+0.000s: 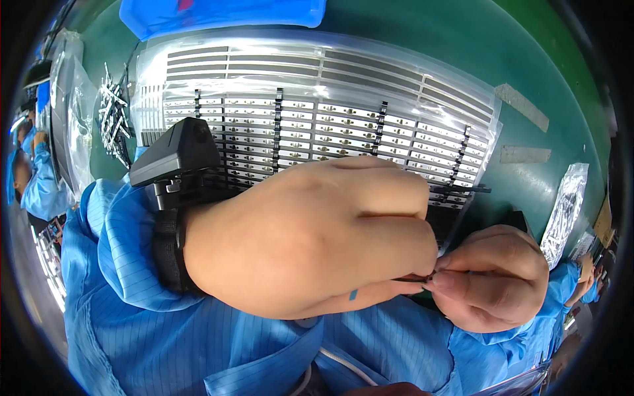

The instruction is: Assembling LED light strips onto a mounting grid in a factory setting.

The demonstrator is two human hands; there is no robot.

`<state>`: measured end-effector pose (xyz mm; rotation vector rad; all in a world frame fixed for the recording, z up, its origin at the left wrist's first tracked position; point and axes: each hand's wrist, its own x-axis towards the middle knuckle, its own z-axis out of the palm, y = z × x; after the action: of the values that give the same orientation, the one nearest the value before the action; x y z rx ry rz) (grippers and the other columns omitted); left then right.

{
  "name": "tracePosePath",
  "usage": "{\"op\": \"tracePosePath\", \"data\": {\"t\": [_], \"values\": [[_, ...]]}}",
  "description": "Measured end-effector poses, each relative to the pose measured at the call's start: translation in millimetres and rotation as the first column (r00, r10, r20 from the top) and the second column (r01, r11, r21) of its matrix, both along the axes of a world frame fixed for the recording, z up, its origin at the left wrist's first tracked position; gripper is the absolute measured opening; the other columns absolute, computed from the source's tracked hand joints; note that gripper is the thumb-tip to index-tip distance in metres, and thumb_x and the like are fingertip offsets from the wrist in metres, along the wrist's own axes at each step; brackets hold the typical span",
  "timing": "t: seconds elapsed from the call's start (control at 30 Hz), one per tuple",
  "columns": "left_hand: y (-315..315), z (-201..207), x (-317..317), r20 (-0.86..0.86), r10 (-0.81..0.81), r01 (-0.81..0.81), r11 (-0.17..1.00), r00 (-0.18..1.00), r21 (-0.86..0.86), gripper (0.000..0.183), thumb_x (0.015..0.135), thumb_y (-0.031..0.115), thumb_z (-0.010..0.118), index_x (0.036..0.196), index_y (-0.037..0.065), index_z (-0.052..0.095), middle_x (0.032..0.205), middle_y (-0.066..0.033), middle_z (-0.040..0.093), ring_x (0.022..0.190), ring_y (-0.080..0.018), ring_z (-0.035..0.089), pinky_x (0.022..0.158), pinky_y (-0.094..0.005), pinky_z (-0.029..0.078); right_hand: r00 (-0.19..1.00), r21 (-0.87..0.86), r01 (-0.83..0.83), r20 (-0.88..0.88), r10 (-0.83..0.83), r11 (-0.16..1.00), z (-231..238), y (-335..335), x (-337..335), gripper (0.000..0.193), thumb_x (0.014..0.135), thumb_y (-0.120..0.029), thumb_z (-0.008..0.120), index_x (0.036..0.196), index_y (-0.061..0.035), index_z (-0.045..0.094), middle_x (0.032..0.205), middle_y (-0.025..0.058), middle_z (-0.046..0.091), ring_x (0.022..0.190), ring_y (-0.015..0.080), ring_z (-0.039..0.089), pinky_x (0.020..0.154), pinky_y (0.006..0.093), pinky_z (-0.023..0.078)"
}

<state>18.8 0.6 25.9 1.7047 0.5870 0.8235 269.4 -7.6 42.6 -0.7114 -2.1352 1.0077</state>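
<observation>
My left hand (310, 237) stretches across the middle, its fingers curled and pressed together toward the right. A black strap and a black boxy device (175, 155) sit on its wrist. Just off its fingertips is my right hand (495, 280), closed in a pinch. Between the two hands shows a thin dark piece (411, 280), gripped from both sides; most of it is hidden by the fingers, so its kind cannot be told. Beyond the hands lies a flat panel of white slotted strips (343, 122) in rows, crossed by black bars (279, 125) and partly covered with clear plastic.
A blue bin (224, 20) stands at the far edge of the green table. Several small metal pins (113, 115) are heaped at the left. Tape strips (522, 105) and a clear plastic bag (565, 211) lie at the right. Co-workers in blue sleeves (43, 178) show at both sides.
</observation>
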Motion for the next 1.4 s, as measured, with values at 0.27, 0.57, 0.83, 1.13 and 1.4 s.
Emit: {"op": "tracePosePath", "data": {"t": [0.27,0.57,0.83,1.13,1.4], "values": [[-1.0,-4.4,1.2,0.029,0.003,-0.004,1.0,1.0,0.028,0.017,0.084,0.016,0.08,0.094,0.002,0.075,0.079,-0.0058,0.057,0.062,-0.0203,0.057,0.055,-0.0347,0.041,0.999,-0.067,0.053,0.0,-0.053,0.996,5.0,-0.9,-3.0,0.027,0.065,-0.007,0.092,0.086,-0.0073,0.076,0.083,0.0075,0.069,0.06,0.0177,0.066,0.052,0.0276,0.049],[5.0,-0.8,3.8,0.021,-0.002,0.002,1.0,1.0,0.011,0.025,0.085,0.014,0.08,0.104,0.0,0.078,0.075,-0.0038,0.055,0.06,-0.0163,0.053,0.055,-0.0331,0.04,0.999,-0.058,0.024,-0.048,-0.027,0.998,-0.9,1.6,1.5,0.027,0.064,-0.006,0.093,0.085,-0.0076,0.076,0.082,0.0063,0.071,0.058,0.0166,0.065,0.051,0.0259,0.05],[8.2,3.5,6.0,-0.114,-0.122,0.115,0.991,0.986,-0.071,0.032,0.082,0.016,0.081,0.109,0.0,0.074,0.084,-0.0072,0.057,0.066,-0.0208,0.057,0.058,-0.0332,0.044,0.999,0.151,-0.052,0.012,0.051,0.987,-3.6,8.5,4.3,0.023,0.066,-0.009,0.09,0.085,-0.0087,0.077,0.092,0.008,0.077,0.057,0.0111,0.063,0.047,0.0215,0.043],[5.6,-3.1,7.0,-0.023,-0.107,0.106,0.994,0.994,-0.029,0.014,0.084,0.011,0.081,0.087,-0.001,0.074,0.076,-0.0059,0.056,0.059,-0.0212,0.057,0.054,-0.0339,0.044,0.962,0.233,-0.269,0.019,0.273,0.934,-7.0,22.1,14.3,0.019,0.073,-0.009,0.083,0.091,-0.009,0.078,0.099,0.008,0.078,0.064,0.0084,0.062,0.049,0.0206,0.038],[12.3,-0.1,6.4,-0.026,0.049,-0.047,0.994,0.998,0.097,0.01,0.083,0.007,0.079,0.087,0.0,0.074,0.076,-0.0053,0.058,0.057,-0.0199,0.055,0.054,-0.0317,0.042,0.985,0.228,-0.139,0.128,0.112,0.964,-0.1,9.0,11.0,0.02,0.073,-0.016,0.084,0.092,-0.0123,0.079,0.096,0.003,0.078,0.07,0.0107,0.061,0.06,0.0247,0.041]]}}
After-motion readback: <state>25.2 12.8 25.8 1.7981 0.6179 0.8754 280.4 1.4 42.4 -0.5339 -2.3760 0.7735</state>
